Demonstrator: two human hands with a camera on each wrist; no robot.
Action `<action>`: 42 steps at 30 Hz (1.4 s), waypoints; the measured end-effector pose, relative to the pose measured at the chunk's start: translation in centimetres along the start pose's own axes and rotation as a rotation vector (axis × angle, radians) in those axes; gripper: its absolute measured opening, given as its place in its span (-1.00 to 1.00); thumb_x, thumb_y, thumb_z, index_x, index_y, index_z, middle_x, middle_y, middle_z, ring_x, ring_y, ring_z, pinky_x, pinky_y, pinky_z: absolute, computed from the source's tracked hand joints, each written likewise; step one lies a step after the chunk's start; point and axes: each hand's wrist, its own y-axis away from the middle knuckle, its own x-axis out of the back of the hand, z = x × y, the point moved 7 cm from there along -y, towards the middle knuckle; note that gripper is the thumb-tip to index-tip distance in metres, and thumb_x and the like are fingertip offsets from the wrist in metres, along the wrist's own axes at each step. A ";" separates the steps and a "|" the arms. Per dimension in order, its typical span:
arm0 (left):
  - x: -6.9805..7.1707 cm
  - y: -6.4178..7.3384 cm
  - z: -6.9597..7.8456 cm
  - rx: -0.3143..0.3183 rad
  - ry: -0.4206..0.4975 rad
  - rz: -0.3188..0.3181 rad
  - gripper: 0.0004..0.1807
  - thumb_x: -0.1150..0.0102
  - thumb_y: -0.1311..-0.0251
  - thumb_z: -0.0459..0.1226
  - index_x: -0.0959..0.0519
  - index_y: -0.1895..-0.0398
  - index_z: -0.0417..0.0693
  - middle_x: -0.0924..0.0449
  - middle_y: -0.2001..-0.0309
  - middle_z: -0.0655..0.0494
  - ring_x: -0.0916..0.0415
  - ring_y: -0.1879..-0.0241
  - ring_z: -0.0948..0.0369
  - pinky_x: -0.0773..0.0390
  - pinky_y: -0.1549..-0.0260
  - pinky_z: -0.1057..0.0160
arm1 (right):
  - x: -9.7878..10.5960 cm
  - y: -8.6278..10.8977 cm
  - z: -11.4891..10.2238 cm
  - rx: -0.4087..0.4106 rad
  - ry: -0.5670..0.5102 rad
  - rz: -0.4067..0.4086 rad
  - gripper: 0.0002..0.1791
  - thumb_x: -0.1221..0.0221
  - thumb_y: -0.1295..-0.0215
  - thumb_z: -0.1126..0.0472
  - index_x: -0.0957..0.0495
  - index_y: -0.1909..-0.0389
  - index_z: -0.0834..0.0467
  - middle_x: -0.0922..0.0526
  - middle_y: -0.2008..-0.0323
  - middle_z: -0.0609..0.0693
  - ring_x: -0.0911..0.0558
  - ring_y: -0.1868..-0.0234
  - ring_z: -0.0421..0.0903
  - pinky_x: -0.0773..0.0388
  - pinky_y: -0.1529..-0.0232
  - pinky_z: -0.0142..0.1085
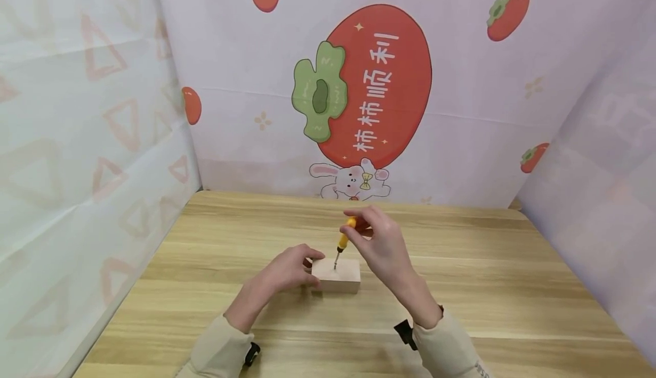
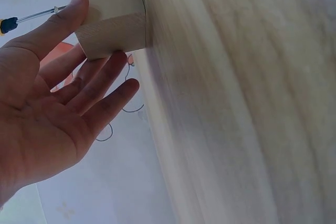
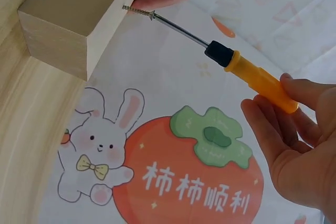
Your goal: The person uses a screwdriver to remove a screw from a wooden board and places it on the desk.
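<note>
In the head view's lower centre, your left hand (image 1: 287, 270) grips the left end of the wooden block (image 1: 338, 278) while your right hand (image 1: 383, 244) pinches the yellow-handled screwdriver (image 1: 344, 241), its tip at the tilted screw (image 3: 138, 11) meeting the block's top.

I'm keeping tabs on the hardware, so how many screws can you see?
1. The screw is between the top of the block and the tip of the screwdriver. Any sunk inside the block would be hidden.
</note>
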 end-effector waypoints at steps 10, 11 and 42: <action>0.1 -0.1 -0.2 0.005 -0.002 -0.006 -0.41 -0.54 0.05 -0.28 -0.62 -0.13 -0.18 -0.62 -0.04 -0.03 -0.63 0.04 0.07 -0.62 -0.01 0.05 | -0.8 0.2 -0.6 0.048 -0.162 -0.019 -0.75 -0.39 -0.12 0.41 -0.72 0.15 0.19 -0.76 0.27 0.02 -0.72 0.31 -0.17 -0.71 0.21 -0.34; 0.2 -0.1 -0.3 0.007 -0.003 -0.005 -0.41 -0.54 0.06 -0.28 -0.62 -0.13 -0.18 -0.62 -0.04 -0.03 -0.63 0.04 0.07 -0.62 -0.01 0.05 | -0.9 0.2 -0.5 0.034 -0.180 -0.028 -0.75 -0.37 -0.14 0.42 -0.72 0.14 0.19 -0.76 0.25 0.02 -0.73 0.30 -0.17 -0.71 0.19 -0.34; 0.2 -0.1 -0.6 0.009 0.018 0.001 -0.40 -0.56 0.08 -0.27 -0.63 -0.13 -0.16 -0.62 -0.01 -0.01 -0.63 0.05 0.08 -0.61 -0.01 0.06 | -1.1 -0.3 -0.6 -0.035 -0.153 -0.022 -0.74 -0.41 -0.11 0.37 -0.68 0.16 0.19 -0.72 0.26 0.02 -0.72 0.29 -0.12 -0.70 0.25 -0.40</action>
